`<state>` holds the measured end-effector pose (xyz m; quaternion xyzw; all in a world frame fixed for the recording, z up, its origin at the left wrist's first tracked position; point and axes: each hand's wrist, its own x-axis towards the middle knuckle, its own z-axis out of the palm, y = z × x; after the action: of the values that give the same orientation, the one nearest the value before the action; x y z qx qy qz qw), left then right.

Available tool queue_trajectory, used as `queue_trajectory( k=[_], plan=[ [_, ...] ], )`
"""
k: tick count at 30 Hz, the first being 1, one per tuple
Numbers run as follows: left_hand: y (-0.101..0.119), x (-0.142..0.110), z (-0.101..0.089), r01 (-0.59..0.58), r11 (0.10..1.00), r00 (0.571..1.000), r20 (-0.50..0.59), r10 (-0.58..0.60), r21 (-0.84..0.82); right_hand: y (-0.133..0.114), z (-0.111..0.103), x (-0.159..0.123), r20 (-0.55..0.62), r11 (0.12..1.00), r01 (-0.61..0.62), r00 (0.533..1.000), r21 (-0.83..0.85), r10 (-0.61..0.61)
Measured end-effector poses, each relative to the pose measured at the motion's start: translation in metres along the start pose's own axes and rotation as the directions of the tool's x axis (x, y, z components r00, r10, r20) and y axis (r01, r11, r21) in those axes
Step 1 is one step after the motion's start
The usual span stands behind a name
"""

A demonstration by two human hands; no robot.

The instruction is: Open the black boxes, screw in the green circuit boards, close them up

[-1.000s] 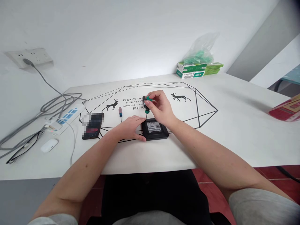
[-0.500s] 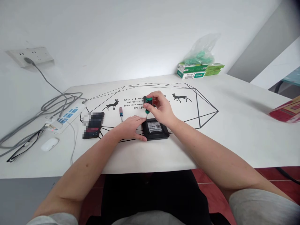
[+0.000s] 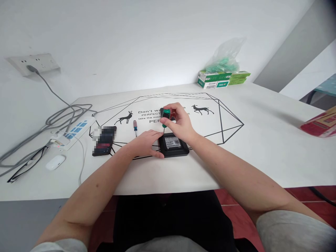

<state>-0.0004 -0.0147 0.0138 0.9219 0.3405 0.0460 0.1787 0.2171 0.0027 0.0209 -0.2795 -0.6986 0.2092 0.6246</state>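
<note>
A small black box (image 3: pixel 173 145) with a white label on top lies on the white table mat (image 3: pixel 183 168). My left hand (image 3: pixel 147 143) rests flat against its left edge, fingers together and stretched out, steadying it. My right hand (image 3: pixel 180 122) pinches the handle of a green and black screwdriver (image 3: pixel 165 118), which stands upright with its tip at the box's far left corner.
A second screwdriver (image 3: pixel 135 127) with a red and blue handle lies left of my hands. Further left are a black phone (image 3: pixel 103 143), a power strip (image 3: pixel 75 132) with grey cables, glasses (image 3: pixel 26 166) and a white mouse (image 3: pixel 55 162). Green boxes (image 3: pixel 223 78) stand at the back right, and a red box (image 3: pixel 321 124) sits at the right edge.
My right fingers have shifted slightly round the green screwdriver's handle, which stays upright on the box. My left hand and the box have not moved.
</note>
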Motion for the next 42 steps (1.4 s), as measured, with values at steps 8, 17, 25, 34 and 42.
queue_trajectory(
  k=[8, 17, 25, 34, 42],
  plan=[
    [-0.002, 0.0, 0.002, -0.009, 1.0, 1.0, -0.004, 0.009, 0.011, 0.003, 0.002, 0.0, -0.004, 0.985, -0.072, 0.997, 0.159, 0.073],
    [0.002, 0.0, -0.001, 0.004, 1.0, 1.0, 0.006, -0.005, 0.012, -0.007, 0.003, -0.002, 0.027, 0.969, -0.135, 0.991, 0.208, 0.132],
    [0.002, 0.0, -0.002, 0.015, 1.0, 1.0, 0.018, -0.015, 0.025, 0.0, -0.007, 0.003, 0.086, 0.999, 0.012, 0.996, 0.051, -0.017],
    [0.001, -0.001, -0.001, 0.008, 1.0, 1.0, 0.011, -0.008, 0.02, 0.005, -0.006, 0.003, 0.022, 1.0, 0.008, 1.0, -0.017, -0.007],
    [0.0, 0.0, 0.0, -0.004, 1.0, 1.0, 0.0, 0.004, 0.022, 0.005, -0.001, 0.003, -0.015, 0.997, -0.029, 0.999, 0.072, 0.03]
  ],
)
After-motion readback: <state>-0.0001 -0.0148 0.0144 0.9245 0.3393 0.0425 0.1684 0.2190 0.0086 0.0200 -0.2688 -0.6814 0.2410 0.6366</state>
